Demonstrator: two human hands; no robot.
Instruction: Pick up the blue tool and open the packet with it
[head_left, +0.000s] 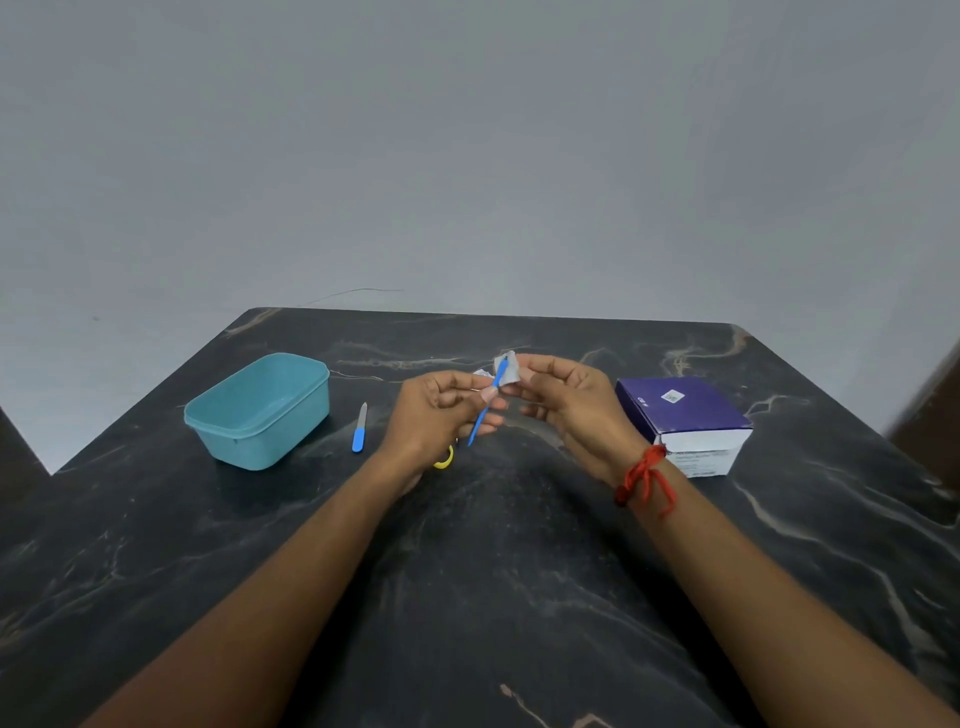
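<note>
My left hand (441, 410) pinches a thin blue stick-like tool (480, 421) and holds it slanted above the dark marble table (493, 571). My right hand (566, 400) pinches a small grey-white wipe (508, 370) around the tool's upper tip. Both hands hover above the table's middle, fingers curled. A red thread band (647, 475) circles my right wrist. A yellow ring-shaped object (445, 460) shows partly under my left hand.
A teal plastic tub (260, 410) stands open at the left. A blue-handled file (360, 428) lies between the tub and my left hand. A purple and white box (685, 421) sits at the right. A grey wall rises behind the table.
</note>
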